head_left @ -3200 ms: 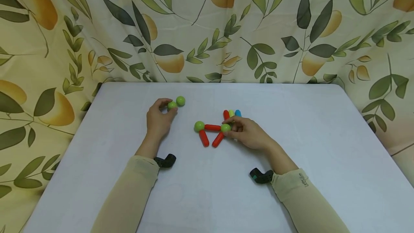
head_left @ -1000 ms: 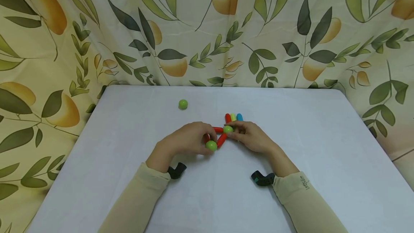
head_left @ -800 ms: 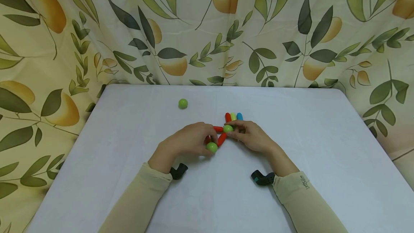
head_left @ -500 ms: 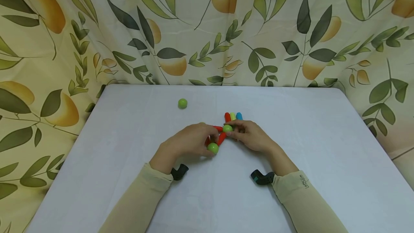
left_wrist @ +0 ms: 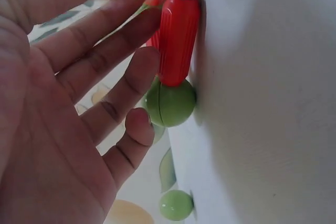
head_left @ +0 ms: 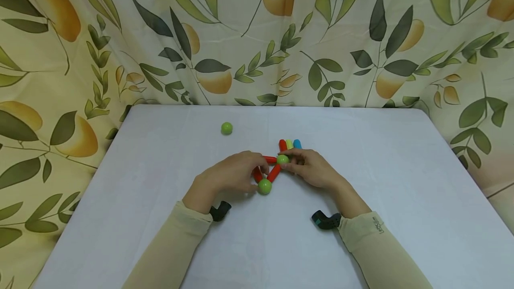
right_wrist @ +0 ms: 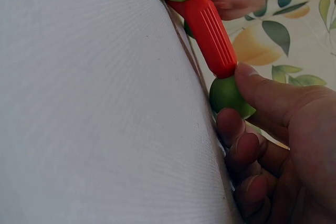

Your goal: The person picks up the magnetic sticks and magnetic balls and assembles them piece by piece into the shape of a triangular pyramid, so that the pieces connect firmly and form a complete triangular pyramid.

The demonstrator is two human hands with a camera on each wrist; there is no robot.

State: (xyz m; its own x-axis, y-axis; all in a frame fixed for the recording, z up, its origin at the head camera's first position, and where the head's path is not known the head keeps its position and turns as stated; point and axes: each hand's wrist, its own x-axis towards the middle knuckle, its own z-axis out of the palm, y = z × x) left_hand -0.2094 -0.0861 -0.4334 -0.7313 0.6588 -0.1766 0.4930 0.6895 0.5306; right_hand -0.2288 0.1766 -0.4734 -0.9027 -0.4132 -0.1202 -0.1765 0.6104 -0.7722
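Note:
Three red sticks and three green balls form a triangle on the table. My right hand [head_left: 313,168] pinches the right corner ball [head_left: 283,159] between thumb and fingers, clearer in the right wrist view. My left hand [head_left: 230,173] is over the left side, fingers loosely spread beside the left red stick [left_wrist: 179,40]; its thumb overlaps the front ball [head_left: 264,186] in the left wrist view. The right red stick [head_left: 274,173] joins the front and right balls. The back red stick [head_left: 269,159] is partly covered. The left corner ball [left_wrist: 170,103] is hidden in the head view.
A loose green ball [head_left: 226,128] lies farther back on the white table [head_left: 361,244]. Beyond my right hand, a red stick [head_left: 283,145], a yellow-green stick [head_left: 289,144] and a blue stick [head_left: 297,144] lie side by side. A patterned curtain [head_left: 257,57] hangs behind.
My left hand brought a green ball from the back to the triangle's front corner, then its fingers loosened and drew slightly back left. The sticks' front ends now meet there. My right hand stays put.

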